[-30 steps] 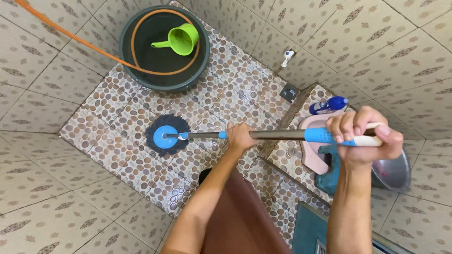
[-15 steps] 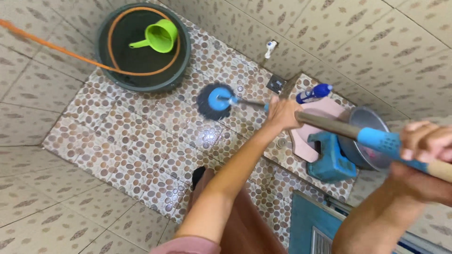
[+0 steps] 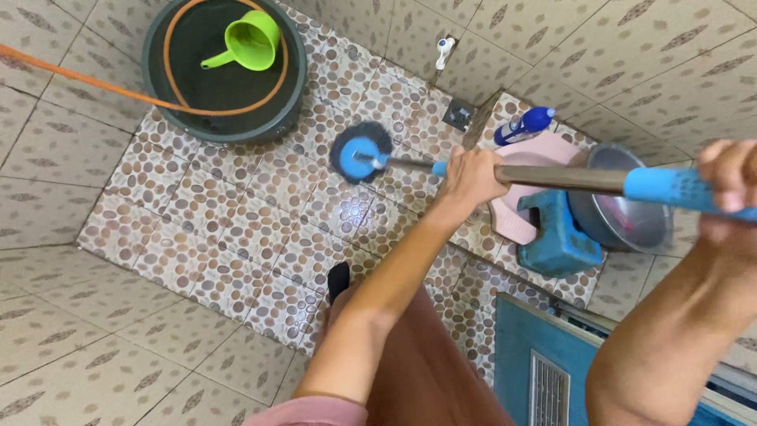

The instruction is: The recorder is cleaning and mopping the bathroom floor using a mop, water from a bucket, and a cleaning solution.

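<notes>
I hold a long mop with a steel shaft and a blue grip sleeve. My left hand is closed round the shaft partway down. At the right edge of the view my right hand grips the blue upper end. The round dark mop head with its blue disc rests on the pebble-patterned floor, near the wall and right of the dark basin.
A dark round basin holds a green scoop and a coiled orange hose. A blue spray bottle, a pink squat pan, a teal stool and a metal bowl crowd the right. A teal door is below.
The mop head has slid from the middle of the floor up and right toward the wall. Both hands moved right with the shaft, and the view shifted.
</notes>
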